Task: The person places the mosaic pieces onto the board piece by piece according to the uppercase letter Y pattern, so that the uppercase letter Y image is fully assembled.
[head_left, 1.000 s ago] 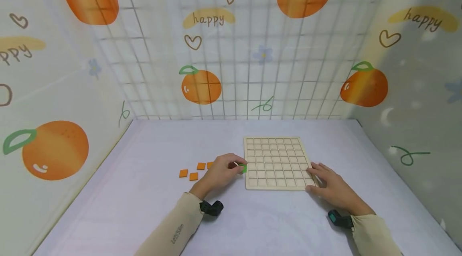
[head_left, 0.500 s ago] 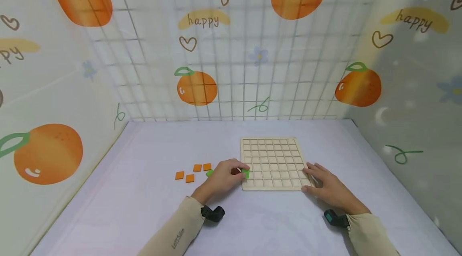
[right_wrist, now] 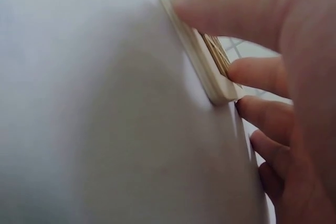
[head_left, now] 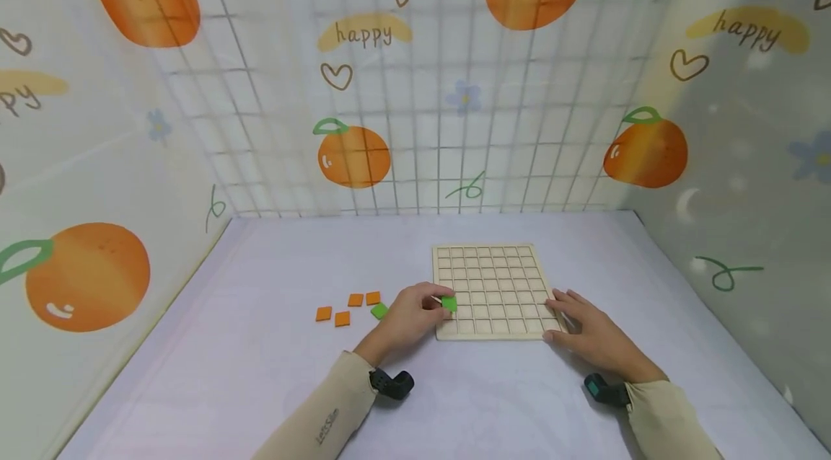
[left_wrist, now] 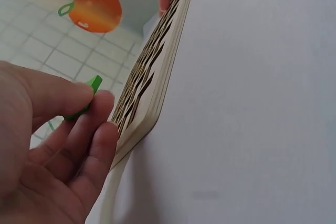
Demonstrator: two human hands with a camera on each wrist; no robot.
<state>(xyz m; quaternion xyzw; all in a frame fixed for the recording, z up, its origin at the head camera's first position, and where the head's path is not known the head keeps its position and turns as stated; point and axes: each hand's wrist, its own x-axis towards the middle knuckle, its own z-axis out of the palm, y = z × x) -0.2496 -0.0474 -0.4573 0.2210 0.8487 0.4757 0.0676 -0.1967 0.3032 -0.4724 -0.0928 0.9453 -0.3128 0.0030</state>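
My left hand [head_left: 407, 317] pinches a small green square tile [head_left: 450, 303] between thumb and fingertips. It holds the tile over the left columns of a pale wooden grid board [head_left: 496, 292]. In the left wrist view the green tile [left_wrist: 95, 83] stands tilted, above the board's surface, partly covered by the fingers. My right hand [head_left: 596, 342] rests at the board's near right corner. In the right wrist view its thumb [right_wrist: 210, 9] lies on the near rim, with the index fingertip on the top and the other fingers beside the corner, loosely bent.
A second green tile [head_left: 379, 311] lies just left of my left hand. Several orange tiles [head_left: 355, 300] lie farther left on the white tabletop [head_left: 273, 272]. A patterned curtain [head_left: 415, 114] stands behind the table and along both sides.
My left hand has carried the green tile rightward, from beside the board's left rim to over its left cells. The other green tile has come into sight. My right hand stays at the board's corner.
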